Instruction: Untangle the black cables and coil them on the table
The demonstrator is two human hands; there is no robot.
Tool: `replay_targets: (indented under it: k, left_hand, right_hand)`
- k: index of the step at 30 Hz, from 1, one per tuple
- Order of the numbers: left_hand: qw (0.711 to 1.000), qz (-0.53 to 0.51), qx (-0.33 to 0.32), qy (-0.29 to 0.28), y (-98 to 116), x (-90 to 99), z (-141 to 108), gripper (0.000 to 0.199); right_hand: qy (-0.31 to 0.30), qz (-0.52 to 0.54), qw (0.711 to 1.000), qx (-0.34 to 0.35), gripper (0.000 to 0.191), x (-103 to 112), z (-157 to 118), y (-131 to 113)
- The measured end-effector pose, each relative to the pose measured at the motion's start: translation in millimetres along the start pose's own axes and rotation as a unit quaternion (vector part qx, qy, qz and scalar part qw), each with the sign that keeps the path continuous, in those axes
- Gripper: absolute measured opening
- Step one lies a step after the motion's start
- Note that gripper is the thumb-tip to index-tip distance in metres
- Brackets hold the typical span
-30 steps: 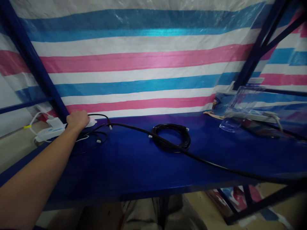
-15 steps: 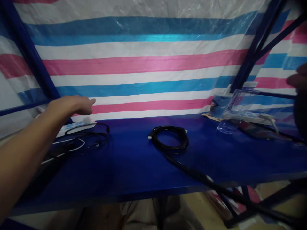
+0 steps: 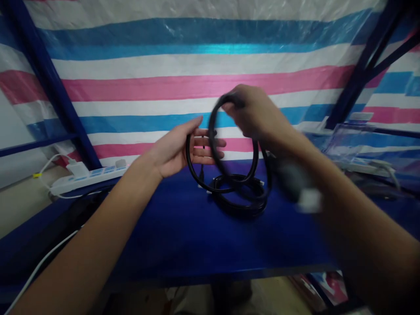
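Observation:
A thick black cable [image 3: 190,164] hangs in loops between my two hands. My left hand [image 3: 183,146] holds one loop loosely in the crook of the thumb, with its fingers extended behind the cable. My right hand [image 3: 249,107], higher up, pinches another part of the cable, and its fingertips are blurred. A dark plug with a pale end [image 3: 310,200] dangles below my right forearm, smeared by motion. Under both hands a coiled black cable [image 3: 243,210] rests on the blue table [image 3: 183,245]. A thin black cord with a small connector [image 3: 201,173] shows below my left fingers.
At the left back lies a white power strip [image 3: 101,175] with a white charger [image 3: 78,168] plugged in. A black bag-like item [image 3: 49,236] and a white cord are near my left forearm. Clear plastic packaging [image 3: 344,140] stands at the right back. Blue posts frame the striped sheet.
Both hands have come together over the table middle. The thick cable, earlier stretched toward the lower right, now hangs in loops between them. The coil stays on the table.

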State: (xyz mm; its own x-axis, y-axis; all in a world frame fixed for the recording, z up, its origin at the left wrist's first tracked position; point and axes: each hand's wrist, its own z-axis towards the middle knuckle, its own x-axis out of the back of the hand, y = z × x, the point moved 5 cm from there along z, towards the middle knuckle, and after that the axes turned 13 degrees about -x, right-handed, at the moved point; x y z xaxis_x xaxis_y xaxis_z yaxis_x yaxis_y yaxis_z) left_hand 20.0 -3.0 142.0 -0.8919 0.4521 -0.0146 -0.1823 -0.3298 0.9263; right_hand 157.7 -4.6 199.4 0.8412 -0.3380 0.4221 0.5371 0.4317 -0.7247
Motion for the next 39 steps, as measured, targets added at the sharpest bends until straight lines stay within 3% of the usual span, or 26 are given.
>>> replay_targets:
  k: [3,6,9,12,14,16,18,21,24,29,33,35,39]
  left_hand:
    - [0.995,0.100,0.007,-0.025,18,-2.1,7,0.062]
    - [0.979,0.205,0.008,-0.018,17,4.8,8,0.038]
    - [0.972,0.228,-0.023,-0.040,8,12.7,2,0.018]
    - [0.972,0.208,-0.106,-0.015,5,25.9,-6,0.013]
    - [0.967,0.180,-0.179,0.035,5,38.8,-11,0.013]
    - [0.954,0.160,-0.233,0.097,-2,53.7,-14,0.012]
    - [0.942,0.165,-0.255,0.145,-17,67.4,-14,0.011]
    - [0.919,0.223,-0.263,0.190,-40,83.7,-15,0.009]
    - [0.908,0.303,-0.238,0.166,-51,91.0,-20,0.013]
    - [0.936,0.340,-0.093,-0.021,-56,87.8,-26,0.016]
    - [0.939,0.320,0.014,-0.128,-62,86.1,-33,0.022]
    - [0.950,0.285,0.034,-0.122,-66,87.4,-34,0.026]
    - [0.989,0.144,-0.019,0.017,-69,93.4,-29,0.022]
  right_hand:
    - [0.047,-0.177,0.981,0.068,0.027,-21,-3,2]
    - [0.019,-0.273,0.957,0.094,0.026,-35,-9,3]
    - [-0.009,-0.276,0.955,0.111,0.015,-34,-15,9]
    - [-0.095,-0.168,0.975,0.106,0.001,-34,-17,26]
    - [-0.185,-0.027,0.981,0.059,0.012,-44,-21,44]
    - [-0.249,0.130,0.960,-0.008,0.029,-62,-28,60]
    - [-0.255,0.254,0.930,-0.075,0.040,-83,-36,75]
    - [-0.217,0.349,0.901,-0.140,0.038,-112,-49,90]
    - [-0.207,0.331,0.908,-0.155,0.033,-127,-59,98]
    - [-0.250,0.159,0.951,-0.085,0.033,-129,-68,104]
    - [-0.299,0.126,0.943,-0.074,0.019,-126,-66,105]
    - [-0.320,0.131,0.935,-0.077,0.019,-126,-66,104]
    - [-0.316,0.197,0.922,-0.102,0.028,-126,-67,102]
